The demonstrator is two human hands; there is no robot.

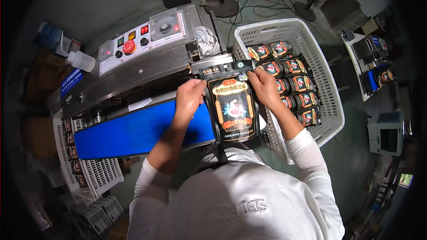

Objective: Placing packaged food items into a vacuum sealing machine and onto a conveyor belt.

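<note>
A: Where do we have the black pouch (233, 126)?

B: At the right end of the blue belt (133, 131), its printed front facing us. Our 2 hands pinch its upper part: left hand (190, 96) on the left edge, right hand (267, 90) on the right. We can't tell whether the pouch rests on the belt.

A: What could go wrong for us?

B: Uneven pulling might crease or skew its top against the sealing machine (149, 72) behind the belt. If our grip slackened, it might slip off the belt's end (the white crate (336, 106), right of the belt, might not catch it).
</note>
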